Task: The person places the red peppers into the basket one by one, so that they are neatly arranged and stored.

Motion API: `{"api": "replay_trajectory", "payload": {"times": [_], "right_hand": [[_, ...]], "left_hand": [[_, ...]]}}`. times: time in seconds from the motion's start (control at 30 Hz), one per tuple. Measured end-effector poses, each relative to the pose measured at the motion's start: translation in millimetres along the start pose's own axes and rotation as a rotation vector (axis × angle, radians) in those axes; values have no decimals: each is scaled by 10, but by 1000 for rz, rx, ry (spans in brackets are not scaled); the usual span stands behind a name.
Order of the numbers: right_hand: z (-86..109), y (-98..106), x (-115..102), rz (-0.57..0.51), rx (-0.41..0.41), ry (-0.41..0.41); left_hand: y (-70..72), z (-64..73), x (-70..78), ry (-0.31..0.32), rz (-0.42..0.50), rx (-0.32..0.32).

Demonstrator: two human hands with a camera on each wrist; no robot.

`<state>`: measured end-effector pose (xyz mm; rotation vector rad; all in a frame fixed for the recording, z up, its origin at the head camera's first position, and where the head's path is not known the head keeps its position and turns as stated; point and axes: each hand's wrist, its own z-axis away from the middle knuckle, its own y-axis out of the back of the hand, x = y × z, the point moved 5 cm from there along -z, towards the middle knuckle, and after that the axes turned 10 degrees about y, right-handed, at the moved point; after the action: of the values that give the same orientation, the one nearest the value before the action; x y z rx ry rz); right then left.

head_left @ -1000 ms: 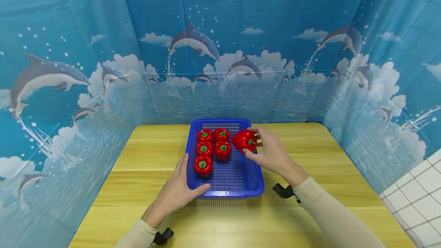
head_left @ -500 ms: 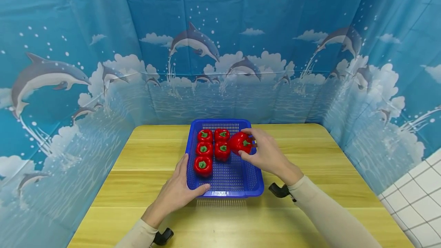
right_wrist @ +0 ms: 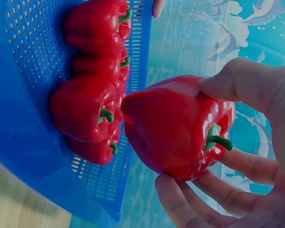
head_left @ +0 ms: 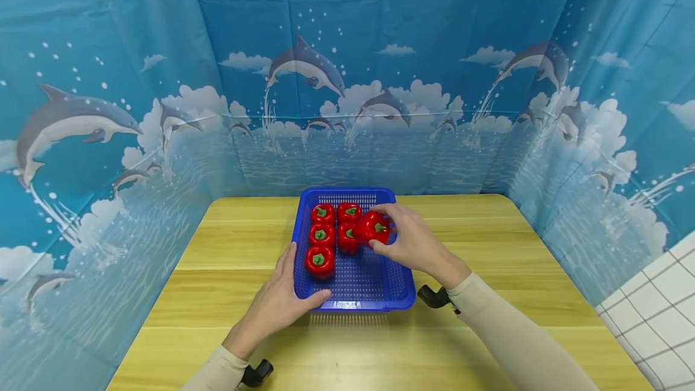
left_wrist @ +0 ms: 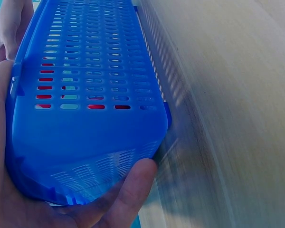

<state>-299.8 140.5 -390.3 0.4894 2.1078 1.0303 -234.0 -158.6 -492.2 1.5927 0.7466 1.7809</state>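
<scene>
A blue slotted plastic basket (head_left: 361, 285) stands on the wooden table with several red bell peppers (head_left: 320, 264) inside, stems up, in two columns on its left and middle. My left hand (head_left: 274, 299) grips the basket's near left corner; the left wrist view shows its fingers curled around the corner and the outer wall (left_wrist: 85, 133). Above the basket, my right hand (head_left: 417, 245) holds another red bell pepper (right_wrist: 173, 128) between thumb and fingers, tilted, its green stem (right_wrist: 218, 140) toward the palm. In the head view this pepper partly covers one in the basket.
The light wooden table (head_left: 488, 306) extends on both sides of the basket and in front. A blue dolphin-print curtain (head_left: 347, 155) rises behind the table and at its sides. White tiles (head_left: 659, 300) show at the lower right.
My right hand has carried the held bell pepper left, bringing it over the middle column of peppers. The left hand and the basket have stayed in place.
</scene>
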Motion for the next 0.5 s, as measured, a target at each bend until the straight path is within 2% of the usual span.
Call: {"api": "replay_trajectory", "payload": {"times": [0.27,0.5], "right_hand": [[-30,-53,-5,-42,-49,-25],[-74,-85,-6,-42,-63,-14]], "left_hand": [[-7,2,-2,-1,-2,-4],[1,-3,12,4,-8,0]]}}
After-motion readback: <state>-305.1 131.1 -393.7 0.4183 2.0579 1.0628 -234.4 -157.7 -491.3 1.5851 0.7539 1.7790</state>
